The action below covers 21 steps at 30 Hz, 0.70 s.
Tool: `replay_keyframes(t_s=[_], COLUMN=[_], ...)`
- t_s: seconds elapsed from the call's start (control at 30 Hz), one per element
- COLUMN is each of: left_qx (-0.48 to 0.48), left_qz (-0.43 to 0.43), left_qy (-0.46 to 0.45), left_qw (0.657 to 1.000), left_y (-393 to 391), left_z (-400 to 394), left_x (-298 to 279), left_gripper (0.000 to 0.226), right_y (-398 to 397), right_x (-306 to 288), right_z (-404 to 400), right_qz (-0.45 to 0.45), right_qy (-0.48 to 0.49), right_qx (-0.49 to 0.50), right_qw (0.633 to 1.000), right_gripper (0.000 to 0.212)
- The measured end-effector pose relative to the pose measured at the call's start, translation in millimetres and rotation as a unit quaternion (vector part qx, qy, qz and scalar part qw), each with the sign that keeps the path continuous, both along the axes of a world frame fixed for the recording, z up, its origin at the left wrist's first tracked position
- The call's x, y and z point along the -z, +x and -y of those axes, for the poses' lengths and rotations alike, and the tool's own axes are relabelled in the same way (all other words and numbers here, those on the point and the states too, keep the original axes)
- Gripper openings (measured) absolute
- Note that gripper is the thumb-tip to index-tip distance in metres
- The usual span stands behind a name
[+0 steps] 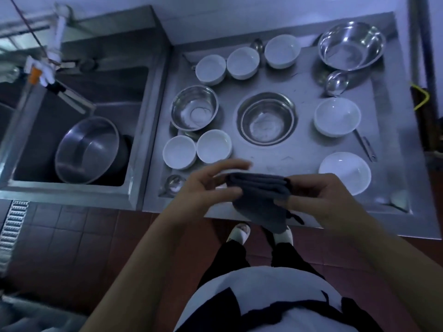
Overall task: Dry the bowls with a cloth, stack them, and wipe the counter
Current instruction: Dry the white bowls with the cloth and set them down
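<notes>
Head view: left hand (206, 188) and right hand (318, 200) each pinch one end of a folded dark cloth (260, 197), held above the counter (275, 159) at its 6 o'clock edge. White bowls (214, 146) and steel bowls (267, 118) sit unstacked toward 12 o'clock.

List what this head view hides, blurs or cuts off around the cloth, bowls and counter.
- Cloth: its fold edges sit under the left hand and right hand.
- Near counter edge: covered by cloth and hands.
- Nearest white bowl: near rim partly behind the right hand.
- Water on any bowl: too dim and blurred to judge.
- Sink: cut off at the left edge.
</notes>
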<state>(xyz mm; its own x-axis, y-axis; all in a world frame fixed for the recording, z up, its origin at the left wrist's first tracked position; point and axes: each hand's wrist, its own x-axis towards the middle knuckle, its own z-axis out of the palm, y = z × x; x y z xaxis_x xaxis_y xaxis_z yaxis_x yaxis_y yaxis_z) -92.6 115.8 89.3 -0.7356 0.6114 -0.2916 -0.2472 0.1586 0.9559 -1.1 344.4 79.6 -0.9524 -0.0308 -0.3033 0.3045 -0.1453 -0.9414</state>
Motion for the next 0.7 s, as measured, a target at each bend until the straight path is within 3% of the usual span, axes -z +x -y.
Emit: replay_keyframes(t_s=[0.07, 0.13, 0.2, 0.27, 0.4, 0.5, 0.6, 0.7], left_qx=[-0.130, -0.264, -0.330, -0.322, -0.319, -0.331, -0.290, -0.365], left_qz=[0.117, 0.184, 0.243, 0.291, 0.365, 0.379, 0.345, 0.373], left_qy=[0.049, -0.007, -0.070, -0.090, -0.059, -0.045, -0.075, -0.043], left_qw=[0.983, 0.947, 0.909, 0.897, 0.873, 0.863, 0.889, 0.852], left_y=[-13.7, -31.6, -50.6, -67.7, -99.6, -115.0, -119.0, -123.6], left_z=[8.1, 15.5, 24.2, 30.5, 27.2, 22.9, 26.5, 22.6], left_x=[17.2, 47.7, 82.9, 111.4, 141.4, 161.5, 177.8, 179.2], left_gripper=[0.048, 0.039, 0.032, 0.028, 0.016, 0.039, 0.059, 0.047], right_y=[2.5, 8.6, 16.0, 21.9, 37.1, 46.1, 52.2, 56.4], right_x=[0.4, 0.0, -0.9, -5.2, -10.7, -14.0, -18.9, -16.2], right_z=[13.9, 28.9, 44.4, 61.9, 103.4, 136.3, 164.4, 189.6], right_qz=[0.003, 0.018, 0.042, 0.062, 0.080, 0.072, 0.068, 0.066], right_qy=[0.019, 0.037, 0.044, 0.021, -0.061, -0.051, -0.026, 0.001], right_qx=[0.071, 0.148, 0.240, 0.339, 0.486, 0.530, 0.571, 0.604], right_qw=[0.997, 0.988, 0.969, 0.938, 0.868, 0.844, 0.818, 0.795], right_gripper=[0.015, 0.016, 0.024, 0.027, 0.015, 0.015, 0.019, 0.021])
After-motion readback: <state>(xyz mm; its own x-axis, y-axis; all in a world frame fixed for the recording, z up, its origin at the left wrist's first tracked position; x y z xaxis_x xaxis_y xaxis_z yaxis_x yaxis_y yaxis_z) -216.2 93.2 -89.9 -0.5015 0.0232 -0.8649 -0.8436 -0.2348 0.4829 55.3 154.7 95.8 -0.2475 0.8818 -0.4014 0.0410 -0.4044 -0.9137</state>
